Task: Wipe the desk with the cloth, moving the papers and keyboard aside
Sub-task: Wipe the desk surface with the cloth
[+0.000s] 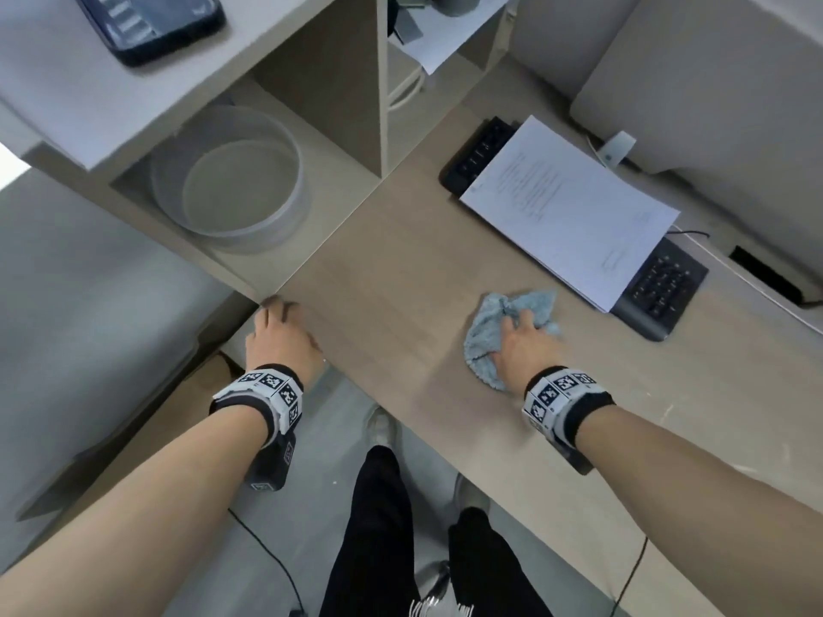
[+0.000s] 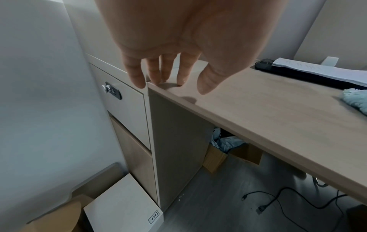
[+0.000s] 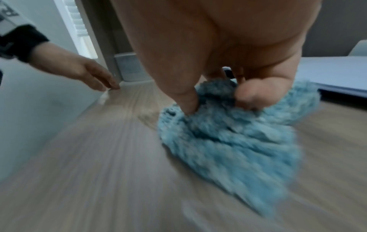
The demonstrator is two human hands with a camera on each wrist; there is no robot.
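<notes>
A crumpled light-blue cloth [image 1: 483, 338] [image 3: 238, 141] lies on the pale wood desk [image 1: 392, 269]. My right hand [image 1: 519, 327] [image 3: 214, 100] grips it from above, thumb and fingers dug into the pile. The right wrist view is blurred by motion. My left hand [image 1: 276, 311] [image 2: 168, 78] rests with straight fingers on the desk's near-left corner and holds nothing. A stack of white papers [image 1: 570, 207] [image 2: 327, 70] lies on top of the black keyboard [image 1: 663, 287] [image 2: 264, 63], just beyond and to the right of the cloth.
A clear round container [image 1: 231, 189] sits in a cubby at the desk's left end, under a shelf with a dark phone [image 1: 147, 24]. A drawer with a combination lock [image 2: 112, 91] is below my left hand. A cardboard box [image 2: 216, 157] and cables [image 2: 278, 202] lie under the desk.
</notes>
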